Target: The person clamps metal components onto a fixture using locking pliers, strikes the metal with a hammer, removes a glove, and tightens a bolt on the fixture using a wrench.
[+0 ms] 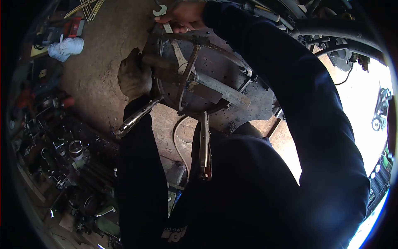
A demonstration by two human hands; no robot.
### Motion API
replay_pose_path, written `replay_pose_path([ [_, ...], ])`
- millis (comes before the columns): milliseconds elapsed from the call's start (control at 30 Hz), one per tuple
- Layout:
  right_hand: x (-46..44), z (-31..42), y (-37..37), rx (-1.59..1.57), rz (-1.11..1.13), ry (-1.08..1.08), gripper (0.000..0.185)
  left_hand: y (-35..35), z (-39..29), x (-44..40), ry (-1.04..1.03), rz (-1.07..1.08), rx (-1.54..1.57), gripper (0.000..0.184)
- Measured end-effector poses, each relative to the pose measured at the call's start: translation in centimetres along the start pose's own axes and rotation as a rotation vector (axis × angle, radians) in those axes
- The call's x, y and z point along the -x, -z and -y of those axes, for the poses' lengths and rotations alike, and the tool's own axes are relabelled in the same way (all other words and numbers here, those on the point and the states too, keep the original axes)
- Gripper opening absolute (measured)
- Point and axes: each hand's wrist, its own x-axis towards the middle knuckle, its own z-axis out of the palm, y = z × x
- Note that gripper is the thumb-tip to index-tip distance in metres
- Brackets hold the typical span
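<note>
My right hand (182, 17) grips a combination wrench (176, 45) near its open-jaw end. The wrench's ring end sits over the middle of a round metal frame (182, 93). My left hand (134, 76), dark and perhaps gloved, is closed at the frame's left side, beside a blurred brownish bar (163, 66); what its fingers hold is hidden. One pair of locking pliers (139, 117) is at the frame's lower left edge, and other locking pliers (204, 145) hang from its near edge. A pale flat metal bar (224, 89) crosses the frame.
Beneath the frame lies a dark metal plate (248, 93) with small holes. Metal parts and tools (76, 149) crowd the lower left. White cloth (65, 47) and thin yellowish rods (89, 9) lie upper left. Dark tubing and machinery (340, 31) stand upper right. A hose (176, 141) runs across the floor.
</note>
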Motion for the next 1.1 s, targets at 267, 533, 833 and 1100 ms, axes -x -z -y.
replay_pose_path([
  [267,11.8,-2.7,1.0,-0.191,-0.429,0.298,0.031,1.3,-0.8,-0.1,-0.019,0.028,0.014,0.033],
  [533,20.3,-4.5,0.2,-0.477,-0.502,0.223,0.022,1.0,0.2,-0.4,-0.091,0.066,0.087,0.037],
  [833,15.1,-1.9,2.2,-0.255,-0.523,0.122,0.028,1.0,-0.1,-0.2,-0.100,0.047,0.105,0.037],
  [1100,7.9,-0.7,3.7,-0.197,-0.161,0.047,0.029,0.8,-0.6,-0.1,-0.006,0.040,0.008,0.036],
])
